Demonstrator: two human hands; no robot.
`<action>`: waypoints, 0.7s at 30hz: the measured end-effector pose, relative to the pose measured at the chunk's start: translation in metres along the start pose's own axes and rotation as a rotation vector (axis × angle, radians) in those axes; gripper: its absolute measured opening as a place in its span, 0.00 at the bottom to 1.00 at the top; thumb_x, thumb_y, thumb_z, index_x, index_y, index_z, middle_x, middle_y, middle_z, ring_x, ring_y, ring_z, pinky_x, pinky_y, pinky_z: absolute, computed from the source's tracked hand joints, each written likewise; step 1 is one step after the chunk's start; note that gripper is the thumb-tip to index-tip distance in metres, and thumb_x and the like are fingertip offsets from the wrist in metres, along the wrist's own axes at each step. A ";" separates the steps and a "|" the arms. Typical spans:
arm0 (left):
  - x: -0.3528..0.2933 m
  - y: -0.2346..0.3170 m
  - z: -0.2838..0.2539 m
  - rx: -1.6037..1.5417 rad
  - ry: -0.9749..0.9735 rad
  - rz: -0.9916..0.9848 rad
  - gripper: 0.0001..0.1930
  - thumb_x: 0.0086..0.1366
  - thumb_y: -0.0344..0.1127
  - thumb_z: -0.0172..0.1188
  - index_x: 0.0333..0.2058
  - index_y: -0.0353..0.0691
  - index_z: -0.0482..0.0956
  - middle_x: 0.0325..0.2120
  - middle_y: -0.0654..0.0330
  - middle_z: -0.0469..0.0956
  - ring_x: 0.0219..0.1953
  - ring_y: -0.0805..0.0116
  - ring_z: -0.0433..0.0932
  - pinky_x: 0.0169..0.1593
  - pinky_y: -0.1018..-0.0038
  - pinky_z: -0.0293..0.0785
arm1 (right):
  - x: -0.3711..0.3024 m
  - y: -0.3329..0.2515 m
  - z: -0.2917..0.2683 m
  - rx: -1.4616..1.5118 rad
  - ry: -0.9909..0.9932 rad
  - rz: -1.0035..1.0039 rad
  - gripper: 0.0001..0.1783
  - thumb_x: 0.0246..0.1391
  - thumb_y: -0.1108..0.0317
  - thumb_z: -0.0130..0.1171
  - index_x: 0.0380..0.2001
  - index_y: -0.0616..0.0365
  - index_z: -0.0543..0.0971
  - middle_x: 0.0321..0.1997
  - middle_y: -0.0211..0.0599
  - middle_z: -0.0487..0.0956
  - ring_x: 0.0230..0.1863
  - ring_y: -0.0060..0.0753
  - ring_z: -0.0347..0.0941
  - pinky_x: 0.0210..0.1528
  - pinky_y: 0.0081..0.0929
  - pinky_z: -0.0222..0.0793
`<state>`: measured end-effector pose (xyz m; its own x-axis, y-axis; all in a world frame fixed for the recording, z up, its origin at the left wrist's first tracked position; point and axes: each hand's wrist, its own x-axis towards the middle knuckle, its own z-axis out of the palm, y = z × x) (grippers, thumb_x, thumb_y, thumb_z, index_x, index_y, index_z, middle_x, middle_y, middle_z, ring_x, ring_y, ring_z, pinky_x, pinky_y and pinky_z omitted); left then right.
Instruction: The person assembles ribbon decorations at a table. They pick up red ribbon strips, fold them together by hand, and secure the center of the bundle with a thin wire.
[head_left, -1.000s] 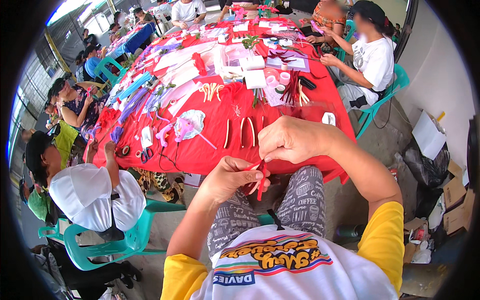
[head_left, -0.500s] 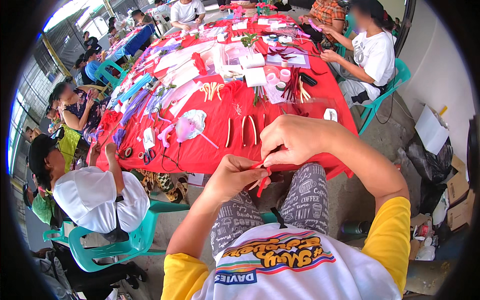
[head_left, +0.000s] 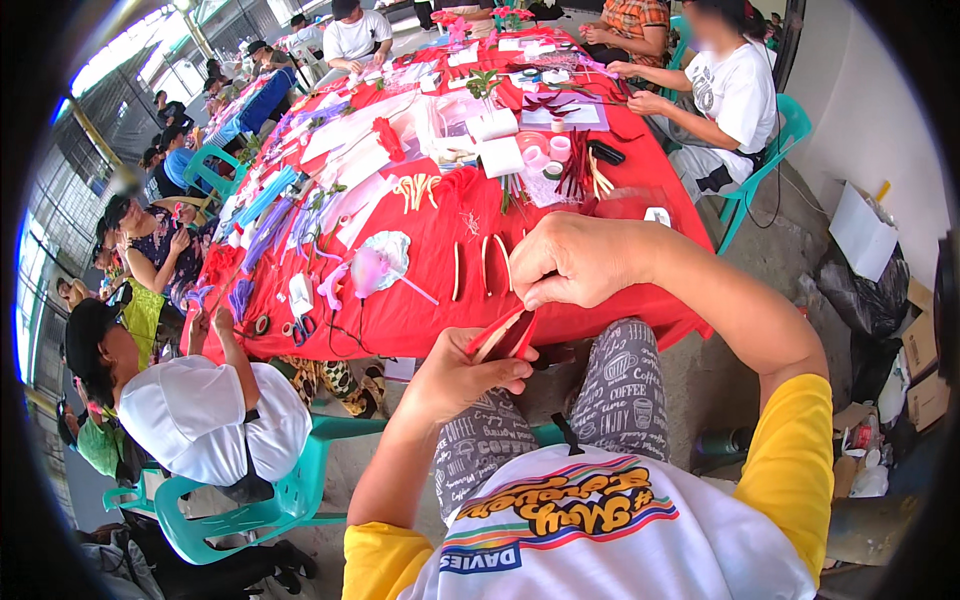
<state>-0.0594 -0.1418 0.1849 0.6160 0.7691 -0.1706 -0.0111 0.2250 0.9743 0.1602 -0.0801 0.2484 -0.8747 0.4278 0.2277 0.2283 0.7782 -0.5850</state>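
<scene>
Above my lap, at the table's near edge, my left hand [head_left: 462,372] pinches a bent red strip with a cream-coloured side [head_left: 498,338] between thumb and fingers. My right hand [head_left: 578,262] is closed in a pinch at the strip's upper end, fingertips pointing down. The strip's two lengths stand apart, making a narrow V. Just beyond my hands, thin cream-and-dark-red strips [head_left: 457,270] lie on the red tablecloth [head_left: 420,322]. Farther off is a cluster of cream bent strips [head_left: 415,190].
Pink tape rolls [head_left: 558,148], dark red stems [head_left: 576,172] and a foil-wrapped pink piece [head_left: 375,266] lie on the table. Scissors [head_left: 300,330] are at the left edge. A person in white [head_left: 215,390] sits close on my left; another person [head_left: 725,100] sits at the right.
My right hand has moved slightly up from my left. The red strip, mostly covered by my fingers before, now shows as an opened V with its cream side visible.
</scene>
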 end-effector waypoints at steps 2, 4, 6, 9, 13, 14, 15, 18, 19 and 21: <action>-0.002 0.001 -0.004 0.031 -0.027 0.002 0.12 0.56 0.25 0.64 0.40 0.30 0.78 0.29 0.58 0.80 0.29 0.74 0.79 0.36 0.78 0.76 | 0.000 -0.002 0.001 0.070 -0.001 -0.028 0.05 0.45 0.75 0.60 0.21 0.65 0.75 0.21 0.41 0.74 0.25 0.41 0.72 0.29 0.33 0.66; -0.009 0.009 -0.002 -0.088 -0.105 0.053 0.10 0.59 0.28 0.62 0.39 0.30 0.79 0.29 0.57 0.80 0.30 0.75 0.78 0.38 0.77 0.75 | 0.001 -0.006 0.002 0.058 -0.010 -0.021 0.05 0.45 0.75 0.60 0.21 0.65 0.75 0.21 0.41 0.74 0.25 0.41 0.72 0.29 0.33 0.65; -0.011 0.015 -0.005 -0.159 -0.178 0.105 0.10 0.62 0.31 0.59 0.38 0.30 0.79 0.30 0.56 0.81 0.32 0.76 0.78 0.39 0.77 0.73 | 0.003 -0.009 0.003 0.050 -0.020 -0.026 0.05 0.45 0.74 0.60 0.21 0.64 0.75 0.21 0.41 0.74 0.24 0.41 0.72 0.29 0.33 0.65; -0.004 0.024 -0.014 -0.124 -0.228 0.140 0.14 0.67 0.36 0.53 0.40 0.29 0.79 0.31 0.55 0.81 0.33 0.74 0.78 0.40 0.77 0.72 | 0.007 -0.010 0.004 0.034 -0.032 -0.051 0.06 0.45 0.74 0.60 0.20 0.64 0.75 0.20 0.42 0.74 0.24 0.41 0.72 0.29 0.34 0.65; 0.003 0.019 -0.010 -0.075 -0.115 0.074 0.14 0.67 0.34 0.51 0.41 0.28 0.78 0.32 0.52 0.81 0.31 0.70 0.80 0.34 0.77 0.73 | 0.012 -0.007 0.005 -0.012 -0.006 -0.087 0.06 0.44 0.74 0.60 0.19 0.65 0.75 0.19 0.42 0.73 0.24 0.42 0.71 0.29 0.34 0.65; 0.004 0.019 -0.006 -0.104 -0.085 0.074 0.13 0.66 0.33 0.52 0.40 0.27 0.79 0.32 0.52 0.81 0.30 0.70 0.80 0.33 0.78 0.73 | 0.012 -0.006 0.005 -0.025 0.007 -0.098 0.06 0.44 0.74 0.60 0.19 0.65 0.75 0.18 0.42 0.73 0.24 0.42 0.71 0.29 0.34 0.65; 0.004 0.020 -0.004 -0.130 -0.052 0.076 0.12 0.66 0.32 0.53 0.39 0.27 0.79 0.31 0.51 0.81 0.30 0.70 0.80 0.32 0.78 0.73 | 0.013 -0.007 0.004 -0.024 -0.003 -0.090 0.06 0.44 0.74 0.60 0.19 0.65 0.75 0.18 0.42 0.72 0.24 0.42 0.71 0.28 0.35 0.65; 0.007 0.012 -0.011 -0.124 -0.091 0.118 0.11 0.64 0.30 0.54 0.37 0.26 0.79 0.32 0.46 0.81 0.34 0.57 0.82 0.38 0.69 0.78 | 0.014 -0.008 0.003 -0.029 -0.024 -0.072 0.07 0.43 0.74 0.60 0.19 0.65 0.74 0.17 0.43 0.72 0.24 0.43 0.70 0.28 0.35 0.64; 0.007 0.011 -0.011 -0.118 -0.061 0.110 0.10 0.63 0.29 0.55 0.37 0.26 0.79 0.32 0.46 0.81 0.33 0.58 0.82 0.38 0.69 0.78 | 0.014 -0.007 0.003 -0.035 -0.026 -0.071 0.07 0.43 0.74 0.60 0.18 0.65 0.74 0.17 0.43 0.72 0.23 0.43 0.70 0.28 0.35 0.64; 0.008 0.008 -0.007 -0.109 -0.004 0.097 0.10 0.62 0.28 0.56 0.37 0.26 0.79 0.31 0.47 0.81 0.32 0.59 0.82 0.37 0.70 0.78 | 0.014 -0.006 0.004 -0.043 -0.028 -0.067 0.07 0.43 0.74 0.60 0.18 0.65 0.74 0.17 0.43 0.72 0.23 0.42 0.70 0.27 0.36 0.63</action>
<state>-0.0595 -0.1296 0.1903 0.6113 0.7878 -0.0752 -0.1563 0.2133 0.9644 0.1453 -0.0804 0.2517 -0.9002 0.3617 0.2426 0.1867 0.8237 -0.5354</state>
